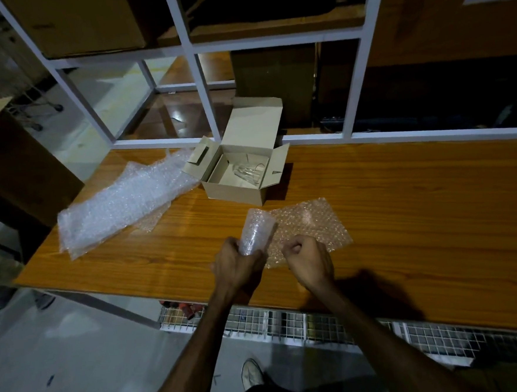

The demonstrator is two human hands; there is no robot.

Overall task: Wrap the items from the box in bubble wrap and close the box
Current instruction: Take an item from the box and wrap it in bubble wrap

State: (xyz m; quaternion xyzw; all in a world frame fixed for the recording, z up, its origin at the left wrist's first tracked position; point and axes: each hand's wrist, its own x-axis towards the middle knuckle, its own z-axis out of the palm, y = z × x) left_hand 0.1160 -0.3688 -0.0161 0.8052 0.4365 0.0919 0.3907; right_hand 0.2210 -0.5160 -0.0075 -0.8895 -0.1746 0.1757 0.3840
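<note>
A small cardboard box (235,188) stands open at the back of the wooden table (405,216), lid tilted up. A clear glass (248,170) lies inside it. My left hand (237,264) grips the lower end of an item rolled in bubble wrap (258,231), which tilts up and away from me. The loose part of that same bubble wrap sheet (314,225) lies flat on the table to the right. My right hand (307,258) is closed over the sheet's near edge; whether it pinches the wrap I cannot tell.
A stack of spare bubble wrap sheets (123,205) lies at the table's left. A white metal shelf frame (206,86) with cardboard boxes rises behind the table. Wire baskets (321,323) hang under the front edge. My shoe (251,374) shows on the floor.
</note>
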